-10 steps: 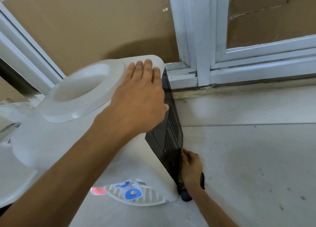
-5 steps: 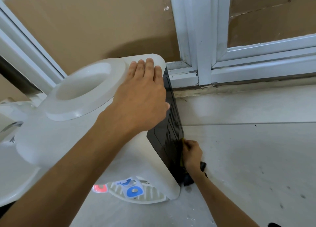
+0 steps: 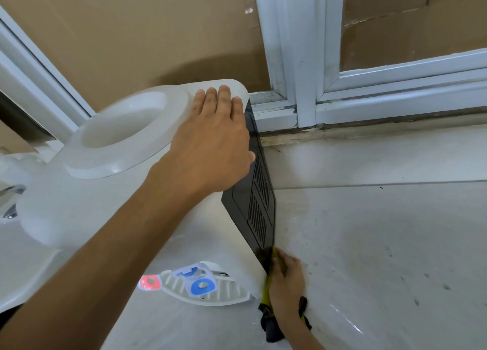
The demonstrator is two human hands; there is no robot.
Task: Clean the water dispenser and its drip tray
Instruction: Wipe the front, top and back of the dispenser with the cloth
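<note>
From the head view, the water dispenser (image 3: pixel 110 196) stands on the pale floor (image 3: pixel 382 244) in front of a white window frame (image 3: pixel 303 59), seen from above so its long axis runs from the round bottle well at the far left top down to its foot near the bottom of the frame. Its black vented back panel (image 3: pixel 257 199) faces right, toward open floor.

The left hand (image 3: pixel 213 149) lies flat on the dispenser's top right corner, fingers (image 3: pixel 224 99) straight and close together, pointing far, pressing rather than gripping; I judge it is steadying the unit.

The right hand (image 3: pixel 286 286) is low, at the near bottom corner of the back panel, its fingers curled around a yellow-and-black cloth (image 3: pixel 270 320) held against the panel's lower edge. The rest of the panel lies up and far from this hand, so the likely wipe runs along the panel's long axis, upward toward the left hand.

The drip tray (image 3: pixel 210 291), white and slotted, sits at the dispenser's foot on the left of the right hand, with blue and red taps (image 3: pixel 201 286) above it. The right hand is much the nearer to it.
</note>
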